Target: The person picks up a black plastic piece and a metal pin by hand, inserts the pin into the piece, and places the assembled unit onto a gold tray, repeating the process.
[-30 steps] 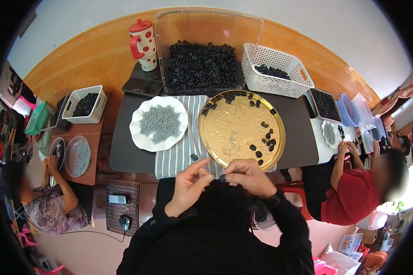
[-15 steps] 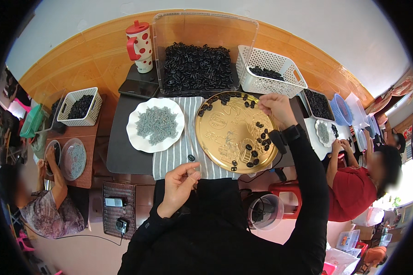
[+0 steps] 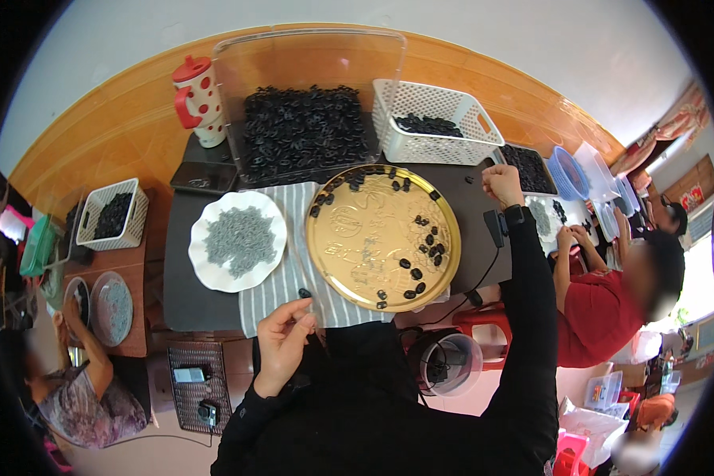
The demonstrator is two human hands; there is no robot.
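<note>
My left hand (image 3: pixel 282 345) is over the front edge of the striped cloth (image 3: pixel 278 305), thumb and forefinger pinched together; whatever they hold is too small to make out. Just beyond those fingertips a small black oval piece (image 3: pixel 304 293) shows against the cloth. My right hand (image 3: pixel 504 187) is right of the round gold tray (image 3: pixel 349 262), its fingers curled in; their contents are hidden. Beside it, below the white basket, is another small black piece (image 3: pixel 469 180). Black pieces lie round the tray's rim and right side. A white scalloped plate (image 3: pixel 202 266) holds a heap of small grey pieces.
Behind stand a clear bin (image 3: pixel 309 59) of black pieces, a white basket (image 3: pixel 444 147) and a red-dotted tumbler (image 3: pixel 202 103). A dark phone (image 3: pixel 202 177) lies at the back left. Co-workers sit at tables left and right. A clear bucket (image 3: pixel 452 365) stands below.
My right hand has moved right, from above the tray's edge to beyond it. The view has shifted, so the table appears lower and farther left. My left hand stays by the cloth's front edge.
</note>
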